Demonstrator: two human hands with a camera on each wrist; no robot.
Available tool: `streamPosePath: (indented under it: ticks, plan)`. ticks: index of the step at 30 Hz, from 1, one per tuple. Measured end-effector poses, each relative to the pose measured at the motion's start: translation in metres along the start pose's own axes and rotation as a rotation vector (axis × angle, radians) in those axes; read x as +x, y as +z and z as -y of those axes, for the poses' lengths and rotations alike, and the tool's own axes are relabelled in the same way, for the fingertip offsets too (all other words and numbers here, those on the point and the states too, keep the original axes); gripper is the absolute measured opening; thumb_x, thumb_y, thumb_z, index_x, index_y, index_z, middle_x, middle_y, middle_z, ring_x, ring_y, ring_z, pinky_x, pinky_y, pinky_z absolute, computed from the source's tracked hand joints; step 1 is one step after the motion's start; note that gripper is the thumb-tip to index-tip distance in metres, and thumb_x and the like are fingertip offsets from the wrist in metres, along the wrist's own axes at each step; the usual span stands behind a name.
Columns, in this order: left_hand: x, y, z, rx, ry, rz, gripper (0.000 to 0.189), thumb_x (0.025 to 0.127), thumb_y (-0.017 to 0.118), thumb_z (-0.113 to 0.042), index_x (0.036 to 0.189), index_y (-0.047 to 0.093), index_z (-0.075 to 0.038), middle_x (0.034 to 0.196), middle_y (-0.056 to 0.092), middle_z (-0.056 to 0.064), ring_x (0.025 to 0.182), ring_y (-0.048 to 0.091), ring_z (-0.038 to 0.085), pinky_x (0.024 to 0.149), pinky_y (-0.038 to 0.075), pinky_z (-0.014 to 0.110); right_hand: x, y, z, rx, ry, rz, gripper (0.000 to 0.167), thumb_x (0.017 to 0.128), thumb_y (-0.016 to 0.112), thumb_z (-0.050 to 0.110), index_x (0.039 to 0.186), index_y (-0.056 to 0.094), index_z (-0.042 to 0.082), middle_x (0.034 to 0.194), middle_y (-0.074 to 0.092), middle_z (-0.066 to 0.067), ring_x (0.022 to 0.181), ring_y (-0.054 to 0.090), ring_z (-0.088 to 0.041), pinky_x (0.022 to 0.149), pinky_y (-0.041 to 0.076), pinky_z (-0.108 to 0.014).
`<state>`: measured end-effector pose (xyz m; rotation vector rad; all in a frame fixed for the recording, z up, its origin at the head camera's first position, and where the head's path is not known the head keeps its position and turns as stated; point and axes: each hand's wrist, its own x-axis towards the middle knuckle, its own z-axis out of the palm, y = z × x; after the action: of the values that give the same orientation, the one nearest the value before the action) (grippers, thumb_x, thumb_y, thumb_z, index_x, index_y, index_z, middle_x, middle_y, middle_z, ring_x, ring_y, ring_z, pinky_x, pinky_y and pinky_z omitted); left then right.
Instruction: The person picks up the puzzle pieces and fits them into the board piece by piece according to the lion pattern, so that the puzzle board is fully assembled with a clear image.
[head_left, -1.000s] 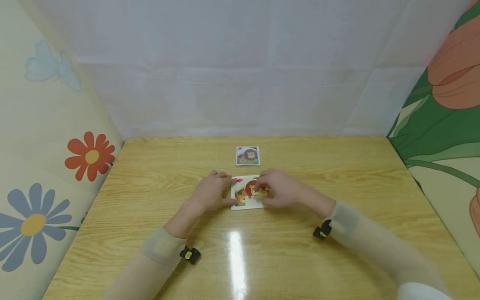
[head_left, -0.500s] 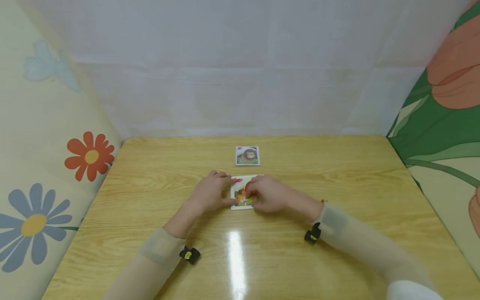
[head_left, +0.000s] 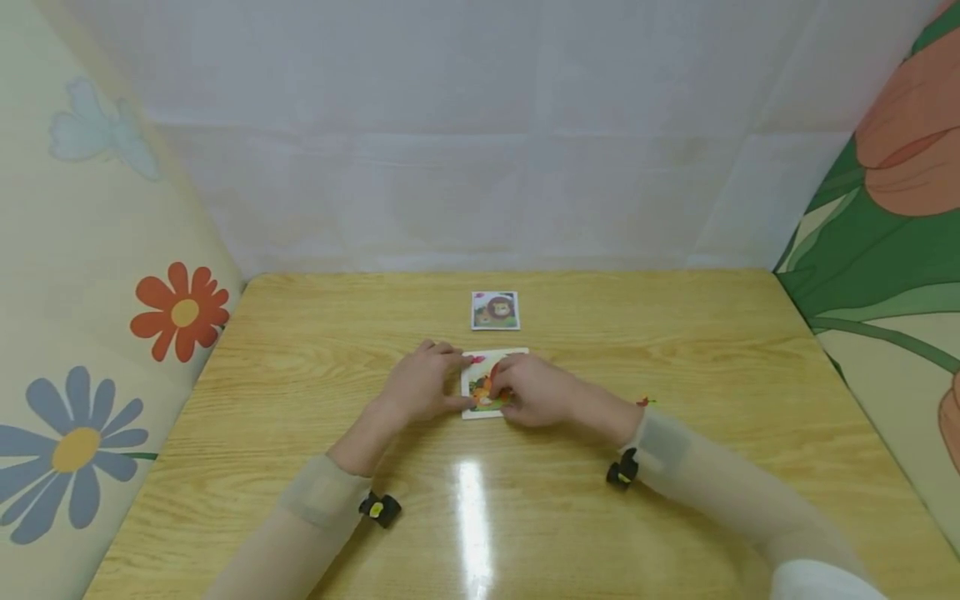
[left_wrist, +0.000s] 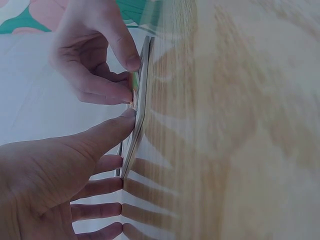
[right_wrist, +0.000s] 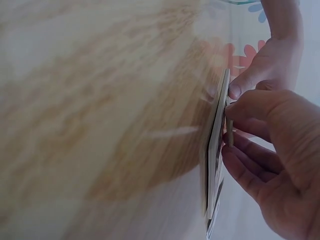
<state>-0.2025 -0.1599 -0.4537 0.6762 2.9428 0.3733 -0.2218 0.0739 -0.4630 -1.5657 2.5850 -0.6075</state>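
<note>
A square puzzle board (head_left: 487, 364) with a lion picture lies on the table in front of me. Along its left side rests my left hand (head_left: 422, 385), index finger near the upper corner and thumb pressing the lower one. In the left wrist view, the other fingers of that hand reach straight to the tabletop. My right hand (head_left: 538, 390) is over the right half of the board and hides much of the picture. Its thumb and fingers pinch a thin puzzle piece (right_wrist: 231, 134), low against the board in the right wrist view.
Behind the board lies a smaller square card (head_left: 495, 311) with a matching lion picture. A small red piece (head_left: 646, 402) lies by the right forearm, partly covered by the sleeve. A white cloth (head_left: 480, 150) hangs along the table's far edge, with flowered panels at both sides.
My right hand has moved left and slightly down over the board with the puzzle piece, to the lower middle of the picture. The red piece has come into sight. The left hand stays put.
</note>
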Motion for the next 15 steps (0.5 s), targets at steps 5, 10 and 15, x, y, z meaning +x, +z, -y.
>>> streamPosePath:
  ticks: [5,10,15]
  plan:
    - [0.0001,0.0001,0.0008,0.012,0.01,-0.003,0.067,0.088,0.084,-0.05,0.142,0.069,-0.012,0.147,0.066,0.017,0.137,0.058,0.042,0.108,0.054,0.06,-0.0002,-0.0015,0.0041,-0.014,0.005,0.006,0.02,0.084,0.075,0.004,0.103,0.082,0.005,0.108,0.076,-0.01,0.101,0.073,-0.021,0.091,0.062,-0.029]
    - [0.0005,0.0006,0.0012,0.012,0.016,-0.005,0.067,0.089,0.084,-0.051,0.142,0.069,-0.012,0.147,0.066,0.017,0.138,0.058,0.043,0.109,0.054,0.06,-0.0016,-0.0017,0.0069,-0.047,0.023,0.012,0.019,0.087,0.076,0.007,0.105,0.082,0.006,0.111,0.076,-0.01,0.105,0.072,-0.023,0.096,0.061,-0.032]
    - [0.0004,0.001,0.0015,0.018,0.017,-0.002,0.068,0.089,0.084,-0.052,0.142,0.069,-0.013,0.147,0.066,0.017,0.137,0.058,0.042,0.108,0.055,0.059,-0.0031,0.0011,0.0082,-0.076,0.039,0.007,0.017,0.09,0.075,0.009,0.105,0.082,0.007,0.113,0.076,-0.01,0.107,0.072,-0.023,0.098,0.061,-0.034]
